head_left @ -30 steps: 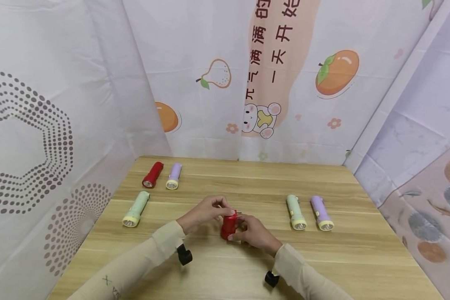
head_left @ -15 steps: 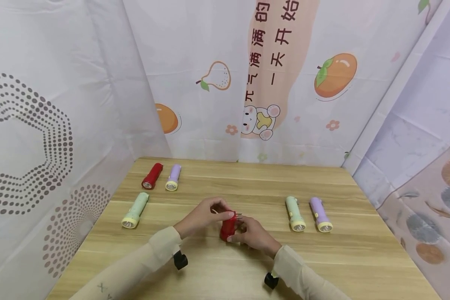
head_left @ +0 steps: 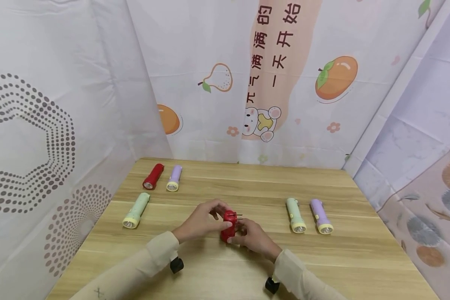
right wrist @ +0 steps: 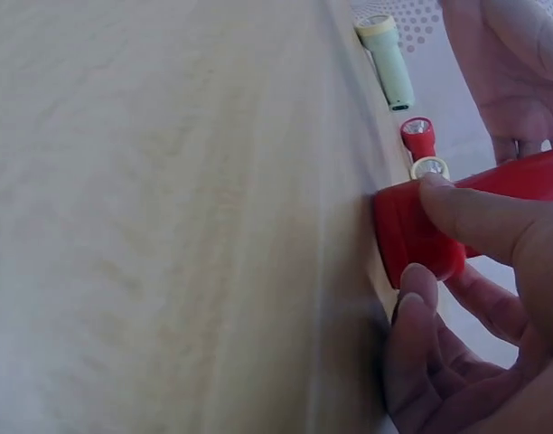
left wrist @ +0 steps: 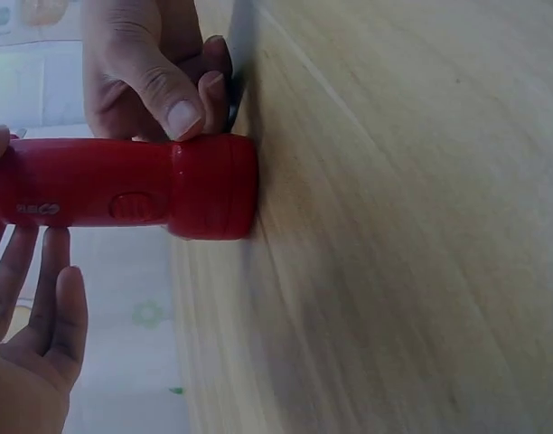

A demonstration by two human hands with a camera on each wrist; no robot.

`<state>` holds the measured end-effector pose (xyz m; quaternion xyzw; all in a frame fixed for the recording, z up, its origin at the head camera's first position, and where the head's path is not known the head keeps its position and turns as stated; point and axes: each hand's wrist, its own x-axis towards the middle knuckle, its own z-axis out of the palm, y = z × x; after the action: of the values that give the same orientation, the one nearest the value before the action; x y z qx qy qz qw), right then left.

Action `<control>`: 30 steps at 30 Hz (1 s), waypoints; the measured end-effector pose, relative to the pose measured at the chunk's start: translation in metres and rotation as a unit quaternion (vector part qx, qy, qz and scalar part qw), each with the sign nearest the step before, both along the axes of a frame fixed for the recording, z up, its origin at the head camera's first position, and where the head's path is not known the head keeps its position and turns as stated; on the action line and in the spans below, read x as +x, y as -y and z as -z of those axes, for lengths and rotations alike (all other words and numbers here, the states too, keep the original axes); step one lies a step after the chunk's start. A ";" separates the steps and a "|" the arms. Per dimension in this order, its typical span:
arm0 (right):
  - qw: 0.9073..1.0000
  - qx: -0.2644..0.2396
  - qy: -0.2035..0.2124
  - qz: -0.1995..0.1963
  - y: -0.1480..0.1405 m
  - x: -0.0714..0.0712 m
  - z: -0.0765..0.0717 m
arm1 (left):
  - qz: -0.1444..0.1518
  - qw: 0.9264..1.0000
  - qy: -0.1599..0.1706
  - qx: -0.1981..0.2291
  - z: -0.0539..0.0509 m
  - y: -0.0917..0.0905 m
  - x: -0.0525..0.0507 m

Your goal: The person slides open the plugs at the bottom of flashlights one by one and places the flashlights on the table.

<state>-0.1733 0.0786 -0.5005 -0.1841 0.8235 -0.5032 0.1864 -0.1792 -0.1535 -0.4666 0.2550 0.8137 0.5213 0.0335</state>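
Note:
A red flashlight (head_left: 227,233) stands upright on its lamp end at the middle of the table, two metal prongs sticking out to the right near its top. My left hand (head_left: 202,221) holds the upper end, thumb in front and fingers behind. Low down, my right hand (head_left: 256,237) grips the wide lamp end between thumb and fingers. In the left wrist view the flashlight's slide switch (left wrist: 137,208) shows on the body, and the right thumb (left wrist: 182,116) presses beside the head. The right wrist view shows the red head (right wrist: 412,231) against the tabletop; its lens is hidden.
At the left lie another red flashlight (head_left: 153,176), a purple one (head_left: 174,178) and a green one (head_left: 136,210). A green flashlight (head_left: 295,215) and a purple one (head_left: 321,216) lie at the right. Patterned curtains (head_left: 195,37) hang round the wooden table (head_left: 210,275).
The left thumb has slid down a little from the flashlight's top, uncovering the top end. The right hand keeps its hold, and the flashlight stays in place.

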 end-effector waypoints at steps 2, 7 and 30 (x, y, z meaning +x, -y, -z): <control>1.000 0.014 -0.026 0.009 0.001 0.001 0.003 | -0.003 1.000 -0.005 0.002 0.000 -0.001 0.001; 0.996 0.042 -0.073 0.028 0.005 0.001 0.009 | -0.009 1.000 -0.010 0.011 0.001 -0.002 0.002; 0.996 -0.025 -0.019 0.081 0.005 0.010 0.003 | -0.129 0.989 0.044 0.055 -0.001 -0.006 -0.014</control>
<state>-0.1637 0.0737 -0.5032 -0.1312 0.8260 -0.5336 0.1252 -0.1933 -0.1475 -0.4659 0.1266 0.8077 0.5757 -0.0120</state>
